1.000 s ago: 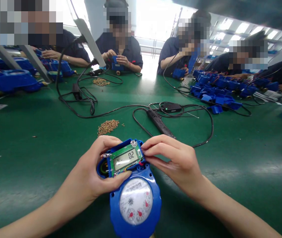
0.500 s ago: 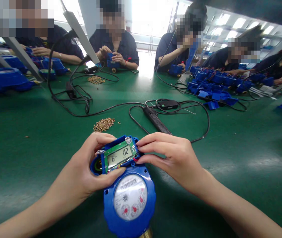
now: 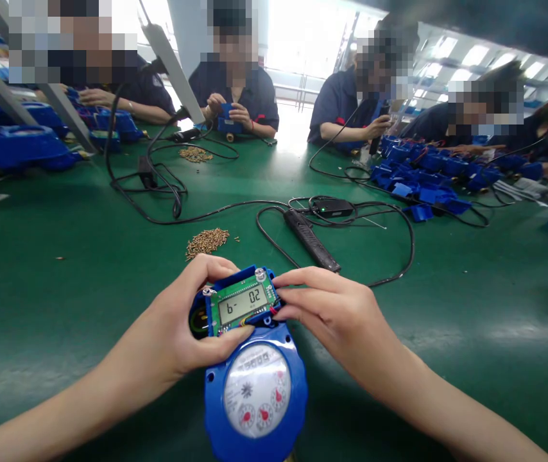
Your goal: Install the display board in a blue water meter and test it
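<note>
A blue water meter (image 3: 298,391) with a round white dial faces up in front of me. Its upper housing lies uncovered, showing a green circuit board (image 3: 242,287) with a lit-up digit display (image 3: 242,303). My left hand (image 3: 172,321) is wrapped round the housing's left side, thumb along the lower edge of the board. At the right edge, the fingertips of my right hand (image 3: 336,305) press together against the housing, beside short red and black wires (image 3: 273,310). Whether they pinch a wire is hidden. A brass fitting just shows below the meter.
A heap of small brass-coloured screws (image 3: 208,242) lies beyond my left hand. A black electric screwdriver (image 3: 310,240) with a looped cable lies past the meter. Several co-workers sit opposite; many blue meter housings (image 3: 413,173) are piled at the back right.
The view has shifted slightly, so the table's things appear a little to the right. Both hands keep their hold on the meter. A co-worker at the right has lowered a hand from the head.
</note>
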### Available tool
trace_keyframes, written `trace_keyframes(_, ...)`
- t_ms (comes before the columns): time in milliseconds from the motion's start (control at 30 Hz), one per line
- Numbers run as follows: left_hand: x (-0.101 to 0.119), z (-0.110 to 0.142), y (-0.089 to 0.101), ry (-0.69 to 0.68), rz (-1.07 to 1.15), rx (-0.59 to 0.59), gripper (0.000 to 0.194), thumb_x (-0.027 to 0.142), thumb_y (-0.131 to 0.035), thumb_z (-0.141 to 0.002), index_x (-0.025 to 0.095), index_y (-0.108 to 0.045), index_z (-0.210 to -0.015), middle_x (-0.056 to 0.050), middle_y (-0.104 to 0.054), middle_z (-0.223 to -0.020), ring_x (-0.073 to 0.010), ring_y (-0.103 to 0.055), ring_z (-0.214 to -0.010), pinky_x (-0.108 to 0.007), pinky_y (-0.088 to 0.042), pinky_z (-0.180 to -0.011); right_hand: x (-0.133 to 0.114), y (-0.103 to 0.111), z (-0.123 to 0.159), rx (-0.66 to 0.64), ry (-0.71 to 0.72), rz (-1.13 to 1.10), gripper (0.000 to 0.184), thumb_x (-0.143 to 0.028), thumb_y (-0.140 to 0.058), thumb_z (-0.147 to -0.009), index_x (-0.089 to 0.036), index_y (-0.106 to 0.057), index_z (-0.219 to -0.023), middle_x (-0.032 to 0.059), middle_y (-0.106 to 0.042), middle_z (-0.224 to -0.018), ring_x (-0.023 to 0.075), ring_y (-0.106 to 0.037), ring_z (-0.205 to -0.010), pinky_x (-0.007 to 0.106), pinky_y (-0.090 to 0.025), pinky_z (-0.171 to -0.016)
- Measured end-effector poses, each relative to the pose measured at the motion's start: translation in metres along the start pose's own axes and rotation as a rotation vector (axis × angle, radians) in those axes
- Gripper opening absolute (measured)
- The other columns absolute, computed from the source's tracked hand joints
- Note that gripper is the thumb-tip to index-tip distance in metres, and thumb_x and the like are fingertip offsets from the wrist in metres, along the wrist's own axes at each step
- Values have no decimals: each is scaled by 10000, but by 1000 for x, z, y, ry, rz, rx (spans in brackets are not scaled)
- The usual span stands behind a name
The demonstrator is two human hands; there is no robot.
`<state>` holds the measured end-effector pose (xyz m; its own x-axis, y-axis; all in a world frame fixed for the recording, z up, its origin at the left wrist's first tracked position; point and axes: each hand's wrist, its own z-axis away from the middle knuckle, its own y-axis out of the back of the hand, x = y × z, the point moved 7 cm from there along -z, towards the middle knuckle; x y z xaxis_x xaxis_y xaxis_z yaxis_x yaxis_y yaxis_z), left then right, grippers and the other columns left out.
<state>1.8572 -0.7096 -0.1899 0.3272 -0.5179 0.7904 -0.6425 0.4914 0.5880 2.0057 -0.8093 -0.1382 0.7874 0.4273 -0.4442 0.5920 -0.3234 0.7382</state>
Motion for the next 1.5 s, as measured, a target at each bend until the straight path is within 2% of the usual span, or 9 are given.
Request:
trace_keyframes(67, -1, 2, 1, 6, 14, 16, 413, 391, -734, -772, 343, -498, -1107, -11, -607, -1162, -282, -612, -1121, -437, -535, -929, 10, -1, -4, -17, -77, -101, 61, -160, -725, -875, -166, -759, -925, 53, -743, -1104, 153, -712, -1020, 260, -596, -926)
trace_keyframes(167, -6, 4, 2, 25, 27, 32, 424, 400, -743, -771, 347, -504, -1117, -9, -612, -1191, -279, -620, -1131, -422, -549, -930, 24, -1, -5, 8, -219, -188, 302, -234, -854, -748, -187, -726, -1018, 40, -721, -1131, 165, -688, -1052, 282, -591, -918)
trace_keyframes(233, -8, 5, 1, 11, 23, 41, 442, 414, -750, -769, 343, -501, -1127, -15, -609, -1202, -280, -627, -1124, -416, -556, -920, 30, -2, -4, 19, -264, -205, 385, -306, -877, -715, -184, -697, -1033, 40, -697, -1127, 164, -666, -1054, 280, -583, -899)
trace_keyframes(467, -17, 7, -3, 11, 34, 65, 459, 412, -728, -772, 391, -469, -1150, -23, -585, -1201, -299, -611, -1127, -446, -578, -896, 32, -4, -7, -82, -138, -172, 324, -385, -813, -789, -215, -717, -1048, 60, -621, -1225, 174, -600, -1158, 308, -516, -1024)
trace_keyframes(633, -14, 7, 0, -6, -25, 50, 470, 409, -739, -757, 392, -467, -1140, -41, -607, -1190, -337, -625, -1113, -501, -587, -881, 37, -6, -17, -169, -143, -242, 324, -364, -850, -754, -193, -698, -983, 66, -653, -1183, 186, -629, -1124, 327, -543, -1004)
trace_keyframes(800, -8, 3, 1, 2, -48, 50, 471, 406, -748, -745, 383, -492, -1140, -34, -616, -1185, -323, -633, -1114, -459, -598, -869, 33, -5, -21, -207, -144, -380, 425, -219, -818, -796, -216, -623, -1174, 44, -668, -1279, 178, -634, -1209, 301, -565, -1029)
trace_keyframes(933, -3, 0, 1, 19, -13, 34, 449, 429, -762, -735, 365, -544, -1123, -3, -650, -1156, -297, -653, -1090, -396, -603, -844, 29, -6, -22, -262, -143, -406, 464, -133, -771, -816, -231, -613, -1241, -1, -699, -1217, 138, -677, -1119, 250, -585, -995)
trace_keyframes(1267, 1, 1, 5, 38, 86, 60, 407, 416, -734, -745, 300, -598, -1111, 51, -684, -1065, -232, -675, -1032, -321, -578, -816, 24, -10, -24, -302, -89, -331, 423, -202, -754, -846, -231, -646, -1254, 35, -661, -1284, 168, -618, -1192, 256, -576, -905)
trace_keyframes(1500, 1, 0, 4, 56, 168, 40, 459, 425, -792, -703, 296, -608, -1103, 22, -689, -1089, -264, -678, -1042, -375, -578, -863, 33, -16, -24, -403, -169, -392, 593, -351, -810, -812, -287, -582, -1356, 19, -620, -1376, 208, -583, -1266, 329, -541, -985)
